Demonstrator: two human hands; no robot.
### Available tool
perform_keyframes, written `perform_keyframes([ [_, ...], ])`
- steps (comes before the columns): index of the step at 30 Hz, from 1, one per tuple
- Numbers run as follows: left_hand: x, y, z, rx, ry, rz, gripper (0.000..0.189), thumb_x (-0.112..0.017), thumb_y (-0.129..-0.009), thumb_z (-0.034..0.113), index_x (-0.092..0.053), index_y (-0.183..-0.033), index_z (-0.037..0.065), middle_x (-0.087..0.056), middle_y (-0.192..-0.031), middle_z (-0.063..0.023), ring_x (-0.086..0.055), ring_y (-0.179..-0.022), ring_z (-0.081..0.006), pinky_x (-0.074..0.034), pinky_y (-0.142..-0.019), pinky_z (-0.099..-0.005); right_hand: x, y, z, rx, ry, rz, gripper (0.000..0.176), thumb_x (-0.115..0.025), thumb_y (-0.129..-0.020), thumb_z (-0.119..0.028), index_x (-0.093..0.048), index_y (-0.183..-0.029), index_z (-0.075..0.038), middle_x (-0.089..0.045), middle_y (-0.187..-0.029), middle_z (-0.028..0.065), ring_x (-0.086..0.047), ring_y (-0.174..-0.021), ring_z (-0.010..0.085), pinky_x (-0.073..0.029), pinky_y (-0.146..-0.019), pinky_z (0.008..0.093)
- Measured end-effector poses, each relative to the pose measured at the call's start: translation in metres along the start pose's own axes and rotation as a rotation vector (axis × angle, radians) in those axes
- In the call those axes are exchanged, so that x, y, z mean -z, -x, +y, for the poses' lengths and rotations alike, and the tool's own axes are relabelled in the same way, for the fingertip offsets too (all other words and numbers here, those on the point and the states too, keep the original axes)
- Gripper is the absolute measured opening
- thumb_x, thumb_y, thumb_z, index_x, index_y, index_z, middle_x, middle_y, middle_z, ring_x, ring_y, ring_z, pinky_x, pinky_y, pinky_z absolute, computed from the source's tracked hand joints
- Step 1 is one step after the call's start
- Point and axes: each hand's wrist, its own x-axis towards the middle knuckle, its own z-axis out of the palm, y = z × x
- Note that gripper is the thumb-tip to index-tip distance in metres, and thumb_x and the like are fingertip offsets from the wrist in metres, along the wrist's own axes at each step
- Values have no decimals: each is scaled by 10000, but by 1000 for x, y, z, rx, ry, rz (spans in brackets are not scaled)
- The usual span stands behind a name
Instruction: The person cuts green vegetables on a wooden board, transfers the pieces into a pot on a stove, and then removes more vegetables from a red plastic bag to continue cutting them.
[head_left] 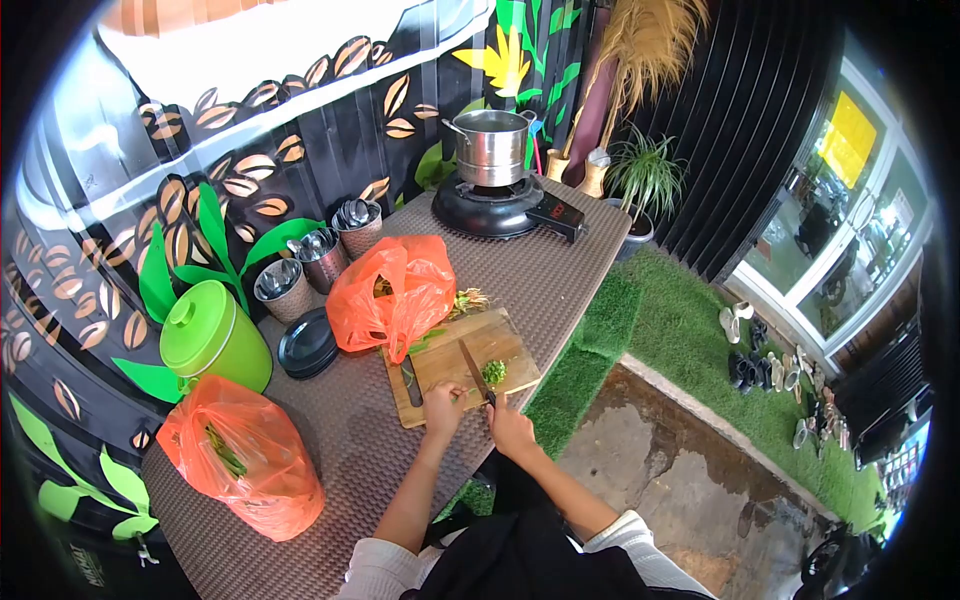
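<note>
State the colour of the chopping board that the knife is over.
The chopping board is light yellowish brown; it shows in the head view.

Wooden board (437,367) (smooth); metal pot (493,160)

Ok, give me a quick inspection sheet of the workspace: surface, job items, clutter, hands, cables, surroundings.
Surface: brown woven-pattern table, mostly covered on its far half.
Job items: chopped greens on a wooden cutting board; knife over the board, its blade beside the greens.
Clutter: orange bag at the board's far side; second orange bag nearer the left end; green lidded container, dark plates, cutlery cups; pot on a black stove.
Hands: right hand grips the knife handle; left hand over the board, contents unclear.
Cables: nothing seen.
Surroundings: green turf, shoes near a glass door.
</note>
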Motion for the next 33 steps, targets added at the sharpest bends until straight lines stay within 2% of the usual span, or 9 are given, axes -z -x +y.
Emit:
perform_keyframes([
  [7, -3, 4, 14, -135, -92, 47, 79, -708, -744, 95, -698, -803, 42, -643, -789, -91, -613, -793, -273, -452, -728, -384, 20, -4, -8, 93, 73, -31, 321, -412, -982, -305, -424, -1058, 6, -655, -777, 258, -657, -728, 445, -530, -634, 535],
  [10, -2, 9, 14, -62, -129, 16, 79, -687, -770, 117, -711, -823, 63, -645, -815, -81, -612, -824, -263, -428, -741, -375, 13, 4, -17, 34, 47, -40, 302, -414, -980, -295, -423, -1040, 1, -653, -791, 267, -656, -755, 446, -529, -658, 537],
  [12, -2, 9, 13, -156, -92, 91, 85, -680, -782, 132, -715, -830, 72, -649, -839, -73, -612, -825, -260, -416, -733, -368, 1, 2, -17, -23, 38, -65, 300, -414, -980, -297, -422, -1028, -1, -647, -826, 282, -654, -781, 448, -524, -683, 545],
  [15, 0, 9, 14, -206, -102, 117, 115, -692, -757, 78, -715, -854, 21, -644, -805, -130, -631, -738, -285, -489, -671, -364, -1, -20, -13, 39, 4, -19, 302, -413, -980, -298, -414, -1037, -1, -642, -852, 292, -658, -790, 437, -526, -693, 545],
  [18, -1, 9, 17, -118, -54, 109, 118, -695, -753, 94, -722, -853, 37, -655, -814, -122, -635, -731, -276, -496, -665, -354, 4, -31, -10, 75, -5, -65, 305, -413, -980, -298, -398, -1057, -3, -635, -873, 301, -654, -799, 447, -527, -687, 545],
  [22, 1, 9, 18, -116, -84, 110, 119, -698, -750, 101, -726, -855, 52, -665, -822, -108, -643, -733, -267, -503, -669, -348, 3, -8, -15, 79, 60, -27, 300, -414, -980, -291, -393, -1058, -2, -636, -847, 297, -645, -796, 461, -523, -682, 543],
  [24, 1, 10, 18, -147, -93, 139, 115, -697, -755, 110, -725, -853, 58, -668, -824, -97, -647, -742, -259, -505, -683, -341, -6, -5, -17, -3, 48, -87, 295, -413, -980, -286, -395, -1063, -4, -642, -822, 281, -647, -788, 457, -521, -679, 543],
  [28, 0, 11, 16, -157, -93, 128, 107, -693, -759, 109, -722, -850, 59, -669, -830, -95, -646, -744, -258, -504, -693, -341, -6, -29, -10, 80, 24, -55, 284, -413, -980, -278, -393, -1062, -7, -651, -808, 263, -661, -783, 432, -528, -665, 542],
  [33, -1, 10, 12, -105, -43, 97, 105, -691, -764, 106, -721, -851, 55, -660, -841, -98, -641, -767, -269, -500, -702, -351, -5, -10, -13, 71, 96, -12, 361, -433, -970, -281, -387, -1167, 17, -652, -810, 260, -668, -791, 419, -534, -641, 533],
])
